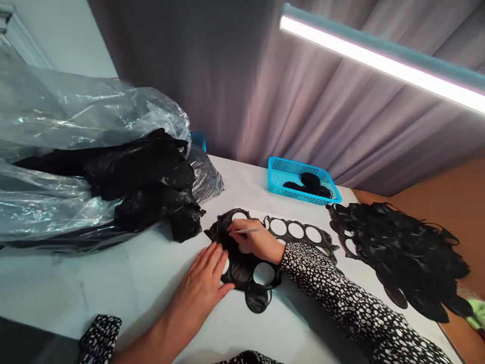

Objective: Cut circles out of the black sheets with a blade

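A thin black sheet (241, 271) with round holes lies on the white table, the white surface showing through the holes. My left hand (204, 278) rests flat on its left edge, fingers stretched out. Above the sheet's upper part, my right hand (252, 238) is closed around a thin, pale, pen-like tool (245, 231) whose tip is too small to make out. A loose black disc (258, 298) hangs at the sheet's lower edge. Behind my right wrist, another strip with round holes (305, 226) stretches to the right.
Clear plastic bags (94, 111) with bundled black material (144, 174) fill the left. A blue basket (276, 179) holding black pieces (310, 183) stands at the back of the white table (242, 184). A heap of black cut sheets (405, 253) lies right. A lit tube lamp (379, 59) hangs above.
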Motion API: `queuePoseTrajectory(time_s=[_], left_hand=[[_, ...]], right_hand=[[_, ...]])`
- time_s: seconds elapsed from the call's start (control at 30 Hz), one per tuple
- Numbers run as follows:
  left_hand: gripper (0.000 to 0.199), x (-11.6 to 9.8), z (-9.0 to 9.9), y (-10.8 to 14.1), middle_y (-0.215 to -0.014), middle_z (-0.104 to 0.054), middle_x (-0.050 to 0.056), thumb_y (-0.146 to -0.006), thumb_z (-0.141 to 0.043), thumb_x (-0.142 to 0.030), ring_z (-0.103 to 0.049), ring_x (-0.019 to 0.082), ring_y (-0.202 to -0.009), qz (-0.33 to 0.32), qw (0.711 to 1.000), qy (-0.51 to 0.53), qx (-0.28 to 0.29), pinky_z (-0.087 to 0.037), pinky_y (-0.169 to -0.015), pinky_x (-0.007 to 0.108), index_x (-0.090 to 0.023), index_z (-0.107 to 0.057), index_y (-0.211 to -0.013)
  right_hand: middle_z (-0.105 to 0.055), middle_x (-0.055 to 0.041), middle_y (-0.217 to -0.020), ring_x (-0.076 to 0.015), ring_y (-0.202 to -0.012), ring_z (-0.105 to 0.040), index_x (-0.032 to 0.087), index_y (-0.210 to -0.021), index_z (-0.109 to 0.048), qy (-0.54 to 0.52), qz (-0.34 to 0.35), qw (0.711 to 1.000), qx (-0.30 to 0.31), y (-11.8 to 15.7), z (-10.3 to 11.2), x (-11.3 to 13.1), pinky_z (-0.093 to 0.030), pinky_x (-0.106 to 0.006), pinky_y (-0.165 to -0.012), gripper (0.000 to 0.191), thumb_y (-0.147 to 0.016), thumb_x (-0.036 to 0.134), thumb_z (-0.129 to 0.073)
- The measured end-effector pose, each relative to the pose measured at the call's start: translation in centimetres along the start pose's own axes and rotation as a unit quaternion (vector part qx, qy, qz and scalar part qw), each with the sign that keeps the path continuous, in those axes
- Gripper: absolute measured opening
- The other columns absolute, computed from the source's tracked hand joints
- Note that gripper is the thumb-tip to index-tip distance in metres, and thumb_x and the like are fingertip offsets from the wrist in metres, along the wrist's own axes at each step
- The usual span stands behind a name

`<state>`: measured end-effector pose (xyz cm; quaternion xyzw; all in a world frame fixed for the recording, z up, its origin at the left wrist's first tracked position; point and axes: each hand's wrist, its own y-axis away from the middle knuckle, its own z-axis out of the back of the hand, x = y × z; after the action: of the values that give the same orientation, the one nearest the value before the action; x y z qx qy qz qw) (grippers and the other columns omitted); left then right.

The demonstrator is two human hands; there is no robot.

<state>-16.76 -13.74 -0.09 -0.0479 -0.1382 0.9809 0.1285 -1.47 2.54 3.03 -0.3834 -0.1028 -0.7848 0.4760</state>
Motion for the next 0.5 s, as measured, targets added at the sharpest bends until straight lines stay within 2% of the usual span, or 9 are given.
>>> queuePoseTrajectory(time_s=[0.1,0.2,0.33,0.5], left_hand=[[0.052,-0.4,0.06,0.38,-0.139,-0.056,0.018,-0.098,-0.045,-0.051,-0.054,0.032,-0.128,0.009,1.0,-0.001,-0.009,-0.044,-0.106,0.051,-0.012,-0.055,-0.132],[0.051,-0.47,0.27,0.12,-0.136,-0.059,0.017,-0.097,-0.047,-0.051,-0.055,0.033,-0.127,0.013,1.0,-0.002,-0.004,-0.042,-0.107,0.054,-0.014,-0.056,-0.131],[0.051,-0.26,0.08,-0.23,-0.133,-0.061,0.017,-0.095,-0.052,-0.05,-0.056,0.034,-0.125,0.011,1.0,0.0,0.006,-0.042,-0.107,0.056,-0.014,-0.057,-0.13],[0.05,-0.01,-0.68,-0.12,-0.132,-0.061,0.019,-0.096,-0.051,-0.05,-0.051,0.036,-0.13,-0.009,1.0,0.008,-0.026,-0.044,-0.105,0.055,-0.011,-0.058,-0.126]], right_hand=[[-0.065,-0.0024,-0.087,-0.014,-0.075,-0.059,0.018,-0.082,-0.059,-0.082,-0.024,0.996,0.03,0.15,-0.59,-0.12,-0.045,-0.025,-0.07,0.006,-0.088,0.017,-0.061],[-0.066,-0.0037,-0.095,-0.0151,-0.082,-0.06,0.018,-0.08,-0.059,-0.119,-0.041,0.991,0.041,0.07,-0.41,-0.3,-0.046,-0.028,-0.077,0.008,-0.086,0.02,-0.063],[-0.064,-0.0043,-0.097,-0.0161,-0.086,-0.059,0.018,-0.079,-0.059,-0.118,-0.045,0.991,0.041,-0.03,-0.32,-0.38,-0.047,-0.031,-0.08,0.008,-0.086,0.022,-0.063],[-0.063,-0.0043,-0.096,-0.0157,-0.084,-0.058,0.018,-0.08,-0.058,-0.085,-0.027,0.995,0.042,0.13,-0.46,-0.23,-0.047,-0.031,-0.079,0.008,-0.087,0.021,-0.062]])
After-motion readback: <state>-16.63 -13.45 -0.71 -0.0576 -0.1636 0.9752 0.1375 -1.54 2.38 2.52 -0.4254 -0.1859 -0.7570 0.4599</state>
